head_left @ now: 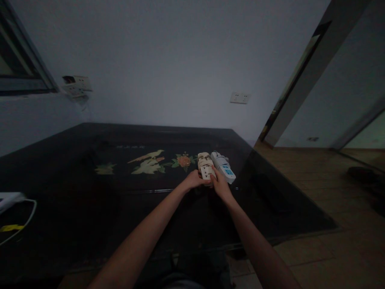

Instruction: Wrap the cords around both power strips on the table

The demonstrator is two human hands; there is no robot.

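A cream power strip (pixel 206 170) with its cord wound round it lies on the dark table (pixel 120 212), right of the painted flower. My left hand (pixel 195 179) grips its near left edge. On its near right side my right hand (pixel 219 182) closes on the same strip, thumb on the socket face. Directly to the right, a white and blue power strip (pixel 227 171), also wrapped in its grey cord, lies beside the cream one. Some fingertips of both hands are hidden beneath or behind the cream strip.
At the left edge, a white device (pixel 10 200) with a pale cable lies near a yellow strip (pixel 11 228). A dark flat object (pixel 270 194) is on the table's right side. Wall sockets (pixel 239 98) are above the table's back edge.
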